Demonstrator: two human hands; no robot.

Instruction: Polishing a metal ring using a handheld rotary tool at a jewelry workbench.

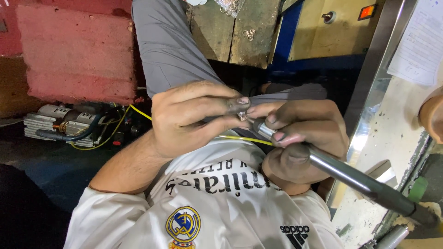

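Observation:
My left hand [194,117] pinches a small shiny metal piece [242,115] between thumb and forefinger at the centre of the view. My right hand [304,133] grips a dark metal rotary handpiece [364,184], whose silver nose touches the small piece. The tool's shaft runs down to the lower right. Both hands' fingertips are grimy and meet just above my white shirt [217,207]. The exact shape of the small piece is hidden by my fingers.
A worn wooden bench [230,37] with small loose rings [249,33] is above. My grey trouser leg [170,46] and a thin yellow wire [138,112] lie behind the hands. A motor unit [60,124] sits left, a paper sheet [420,46] right. Another person's hand [434,117] shows at the right edge.

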